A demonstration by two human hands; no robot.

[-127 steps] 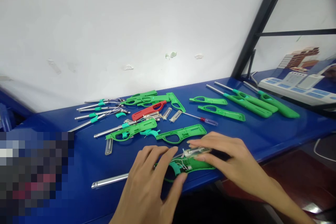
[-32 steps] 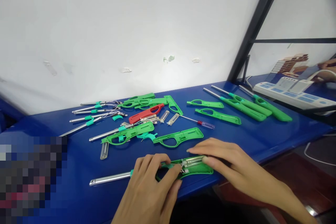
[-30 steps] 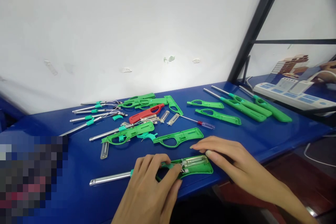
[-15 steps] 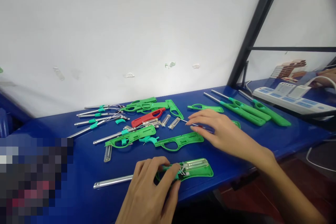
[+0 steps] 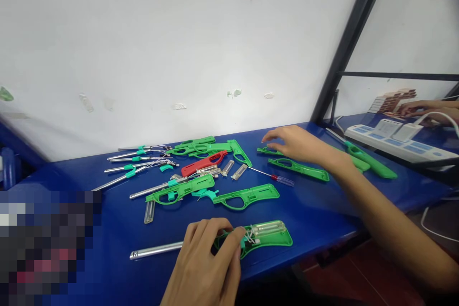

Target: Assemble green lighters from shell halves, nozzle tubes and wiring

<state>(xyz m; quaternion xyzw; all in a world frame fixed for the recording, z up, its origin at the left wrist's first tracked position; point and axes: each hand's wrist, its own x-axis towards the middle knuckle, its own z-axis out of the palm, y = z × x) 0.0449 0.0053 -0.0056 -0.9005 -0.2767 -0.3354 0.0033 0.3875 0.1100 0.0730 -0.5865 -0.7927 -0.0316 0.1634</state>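
Observation:
Near the front edge, my left hand (image 5: 210, 253) grips an opened lighter (image 5: 274, 236), a long-neck kind with a green half-shell, clear fuel tank, white wires and a metal tube pointing left. My fingers cover its trigger area. Farther back on the right, my right hand (image 5: 287, 141) hovers with fingers apart and nothing in them, above a green half-shell (image 5: 263, 150). Just in front of it lies another green half-shell (image 5: 301, 168). A screwdriver (image 5: 283, 180) with a clear purple-red handle rests left of that shell. One more green half-shell (image 5: 251, 195) lies mid-table.
Metal tubes with wires (image 5: 125, 157), a red shell (image 5: 204, 163), clear fuel tanks (image 5: 227, 168) and more green shells (image 5: 201, 147) crowd the back left. Closed lighters (image 5: 373, 162) lie at the right. Beyond the black frame (image 5: 349, 43) are a power strip (image 5: 401, 138) and another person's hands (image 5: 423, 107).
My right hand has moved back and up, away from the screwdriver, which now shows in full. My left hand stays on the opened lighter. The other person's hands show more.

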